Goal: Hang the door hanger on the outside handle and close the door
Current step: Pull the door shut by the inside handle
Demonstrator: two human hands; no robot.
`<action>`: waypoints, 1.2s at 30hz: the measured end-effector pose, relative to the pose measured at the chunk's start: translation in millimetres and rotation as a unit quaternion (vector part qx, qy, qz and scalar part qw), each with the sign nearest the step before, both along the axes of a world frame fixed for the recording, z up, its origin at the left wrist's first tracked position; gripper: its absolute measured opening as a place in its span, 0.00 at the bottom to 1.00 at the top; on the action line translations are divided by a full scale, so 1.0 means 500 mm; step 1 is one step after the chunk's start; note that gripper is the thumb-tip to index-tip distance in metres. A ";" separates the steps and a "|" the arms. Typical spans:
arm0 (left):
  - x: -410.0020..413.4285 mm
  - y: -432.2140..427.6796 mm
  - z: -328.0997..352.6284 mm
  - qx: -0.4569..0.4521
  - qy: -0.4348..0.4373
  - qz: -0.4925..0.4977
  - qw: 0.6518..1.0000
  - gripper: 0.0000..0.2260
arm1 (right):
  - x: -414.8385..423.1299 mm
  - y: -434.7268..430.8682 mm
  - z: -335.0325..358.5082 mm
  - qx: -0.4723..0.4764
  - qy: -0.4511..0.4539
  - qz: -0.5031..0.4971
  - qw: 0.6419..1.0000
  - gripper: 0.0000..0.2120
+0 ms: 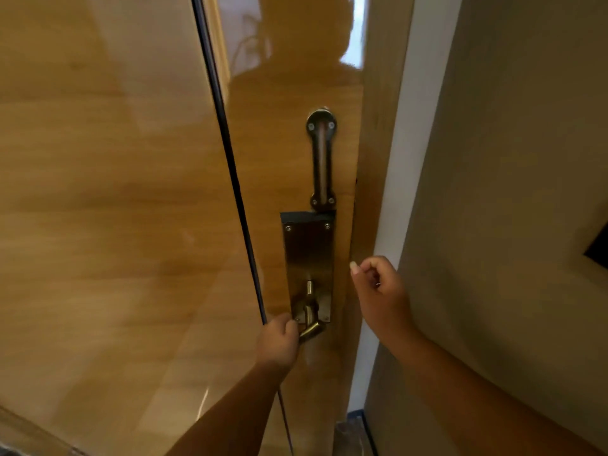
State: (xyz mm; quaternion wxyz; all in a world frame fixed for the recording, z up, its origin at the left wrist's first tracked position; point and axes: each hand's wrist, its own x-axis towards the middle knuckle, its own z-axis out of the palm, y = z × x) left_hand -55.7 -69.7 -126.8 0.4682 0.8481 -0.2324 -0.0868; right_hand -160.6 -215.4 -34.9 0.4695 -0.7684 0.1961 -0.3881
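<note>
Glossy wood fills our view: the door [289,159] sits against its frame at 3 o'clock. Our left hand [278,342] grips the lever handle [311,330]; our right hand [378,287] hovers loosely curled, holding nothing. We see no door hanger. Closing step, we judge; next, check the latch.

Both bare forearms rise from the bottom of the frame. The left hand [278,340], at lower centre, is curled in a closed grip around the lever. The right hand [378,287], right of centre, hangs loosely curled, fingers bent inward, holding nothing.
</note>
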 end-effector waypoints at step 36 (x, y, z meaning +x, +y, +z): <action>0.216 -0.162 -0.047 -0.067 -0.030 0.072 0.995 0.10 | 0.140 -0.046 -0.132 0.062 0.105 0.021 0.992 0.08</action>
